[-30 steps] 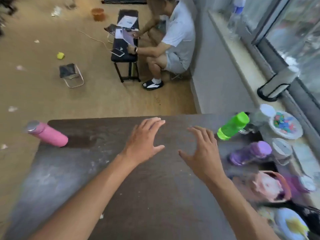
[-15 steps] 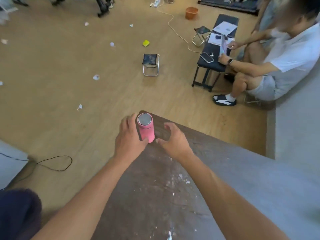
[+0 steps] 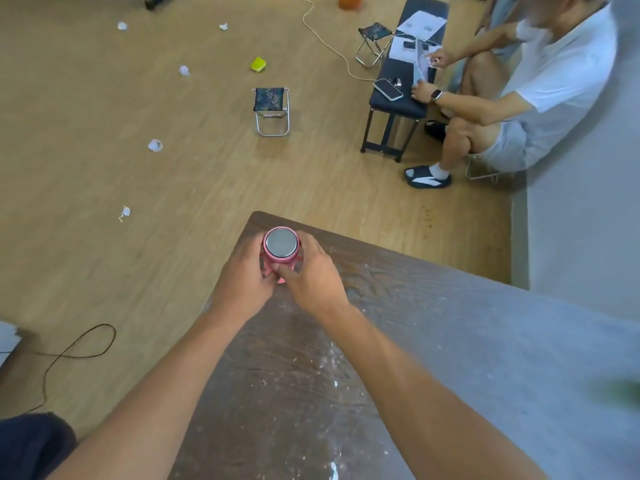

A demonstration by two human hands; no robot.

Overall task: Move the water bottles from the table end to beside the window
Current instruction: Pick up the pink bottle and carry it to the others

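A pink water bottle (image 3: 281, 245) with a silver lid stands upright at the far corner of the dark wooden table (image 3: 398, 358). My left hand (image 3: 242, 282) wraps its left side and my right hand (image 3: 311, 275) wraps its right side, fingers closed around the body. Most of the pink body is hidden by my fingers. The window and the other bottles are out of view.
Beyond the table corner lies wooden floor with paper scraps and a small folding stool (image 3: 270, 109). A person (image 3: 540, 91) sits at a dark bench (image 3: 401, 84) at the upper right. A black cable (image 3: 79, 348) loops on the floor at left.
The view swung left from the window side to the table corner. Both hands reached the pink bottle and closed around it; half a second ago they were still apart beside it.
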